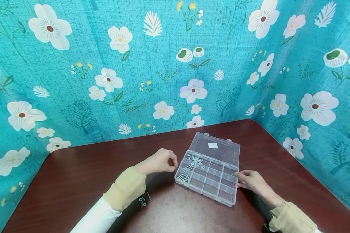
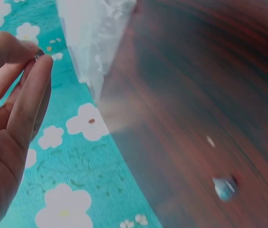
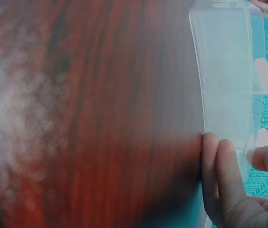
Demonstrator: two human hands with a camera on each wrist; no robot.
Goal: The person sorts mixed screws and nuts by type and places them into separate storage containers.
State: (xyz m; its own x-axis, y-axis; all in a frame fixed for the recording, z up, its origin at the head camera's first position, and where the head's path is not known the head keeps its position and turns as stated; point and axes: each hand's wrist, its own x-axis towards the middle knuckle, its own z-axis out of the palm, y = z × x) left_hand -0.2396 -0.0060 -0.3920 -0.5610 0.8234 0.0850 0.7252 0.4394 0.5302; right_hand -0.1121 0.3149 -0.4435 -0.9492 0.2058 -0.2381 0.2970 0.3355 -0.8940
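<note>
A clear plastic compartment box point(image 1: 207, 181) lies on the table with its lid point(image 1: 215, 147) folded back. Screws point(image 1: 182, 178) and other small metal hardware sit in some of its left compartments. My left hand point(image 1: 161, 161) is beside the box's left edge. In the left wrist view, its thumb and fingertips pinch a small metal piece point(image 2: 39, 54), mostly hidden, kind not clear. At the opposite side my right hand point(image 1: 252, 182) grips the box's edge; the right wrist view shows fingers point(image 3: 224, 175) on one face of the side wall and the thumb on the other.
A few loose pieces of metal hardware point(image 1: 142, 202) lie on the dark wood table point(image 1: 84, 181) near the left forearm, with a thin pin-like piece point(image 1: 148, 195) close by. A teal flowered cloth point(image 1: 163, 64) hangs behind and on both sides of the table.
</note>
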